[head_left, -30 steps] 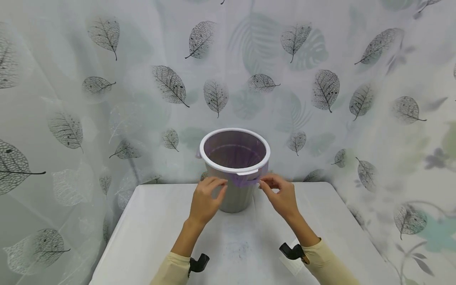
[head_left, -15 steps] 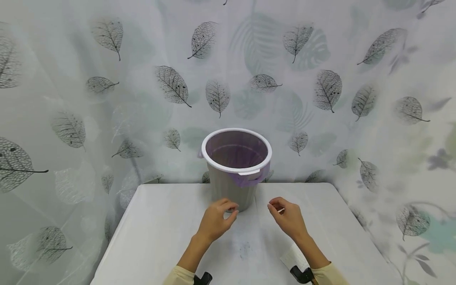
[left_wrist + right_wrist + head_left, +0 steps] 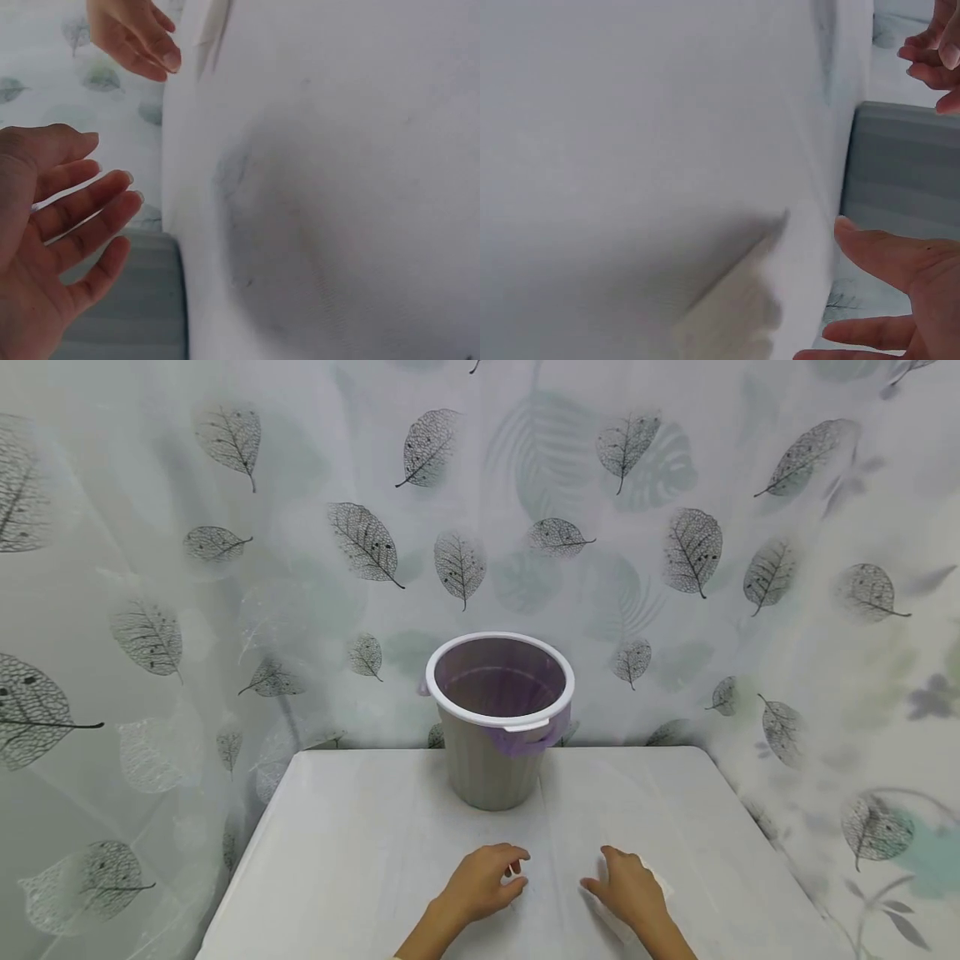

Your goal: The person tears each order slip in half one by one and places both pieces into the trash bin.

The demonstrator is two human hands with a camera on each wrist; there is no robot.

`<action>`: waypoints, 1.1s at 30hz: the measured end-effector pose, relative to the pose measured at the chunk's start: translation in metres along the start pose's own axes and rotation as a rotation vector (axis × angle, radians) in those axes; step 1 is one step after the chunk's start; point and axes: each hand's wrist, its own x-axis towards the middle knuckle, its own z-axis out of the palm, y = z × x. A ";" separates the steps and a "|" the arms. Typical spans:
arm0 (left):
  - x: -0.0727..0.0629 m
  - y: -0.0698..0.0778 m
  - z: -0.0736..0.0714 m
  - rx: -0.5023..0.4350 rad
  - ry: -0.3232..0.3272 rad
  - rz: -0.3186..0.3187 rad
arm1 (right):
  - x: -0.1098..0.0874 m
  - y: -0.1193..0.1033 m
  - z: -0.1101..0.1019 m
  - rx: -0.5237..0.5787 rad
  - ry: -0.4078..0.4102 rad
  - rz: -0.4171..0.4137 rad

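A grey ribbed bin (image 3: pixel 491 768) with a white rim ring (image 3: pixel 442 700) stands upright at the back of the table. A thin purple bag (image 3: pixel 525 742) lines it, folded out under the ring at the front right; a small bit also shows at the left. Both hands are apart from the bin and hold nothing. My left hand (image 3: pixel 483 885) hovers over the table in front of it, fingers loosely bent, as the left wrist view shows. To its right, my right hand (image 3: pixel 630 889) has its thumb and fingers spread, above a pale paper (image 3: pixel 731 311).
The table (image 3: pixel 360 827) has a white cover with faint dark smudges near its middle. Behind it and at both sides hang leaf-printed curtains (image 3: pixel 300 560), close to the back of the bin.
Both hands have drawn back from the front of the bin toward the near side of the table. The right fingers have come off the purple bag and spread. The bin stays in place.
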 end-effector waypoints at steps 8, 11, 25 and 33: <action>-0.006 -0.003 0.011 0.008 -0.029 0.001 | -0.016 0.013 0.011 -0.081 -0.052 0.043; -0.005 -0.005 0.012 0.012 -0.026 -0.006 | -0.019 0.018 0.011 -0.072 -0.075 0.063; -0.004 -0.007 0.012 -0.022 -0.039 -0.029 | -0.019 0.010 0.021 -0.108 -0.003 0.067; -0.003 -0.006 0.007 -0.003 -0.038 -0.028 | -0.019 -0.006 0.014 0.066 0.104 0.017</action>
